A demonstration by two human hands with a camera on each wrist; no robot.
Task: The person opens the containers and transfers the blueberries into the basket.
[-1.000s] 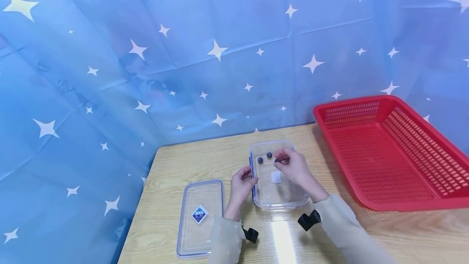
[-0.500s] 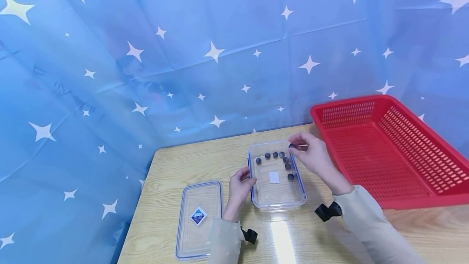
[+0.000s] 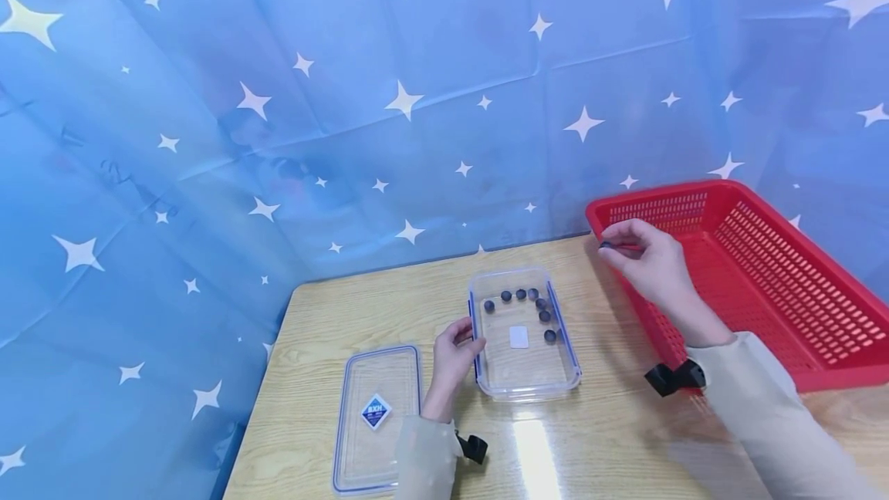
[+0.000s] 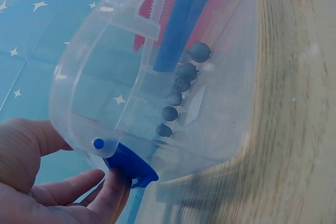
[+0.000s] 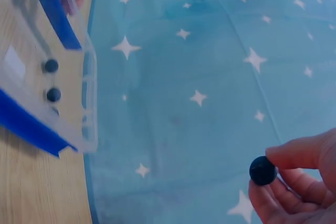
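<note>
Head view: what just moved?
– Your right hand (image 3: 656, 268) went right from the clear box (image 3: 528, 390) to near the red basket (image 3: 785, 268), pinching one dark ball (image 5: 263, 170).
– And your left hand (image 3: 453, 361)?
– Holds the box's left side. One ball's out; other balls (image 3: 520, 294) sit inside.

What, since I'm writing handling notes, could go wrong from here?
The right hand holds a small ball between the tips of its fingers, so it might slip and roll away. The left hand grips the side of the uncovered box; a jolt could set the loose balls rolling. The lid lies close to the left sleeve, so that arm might nudge it.
</note>
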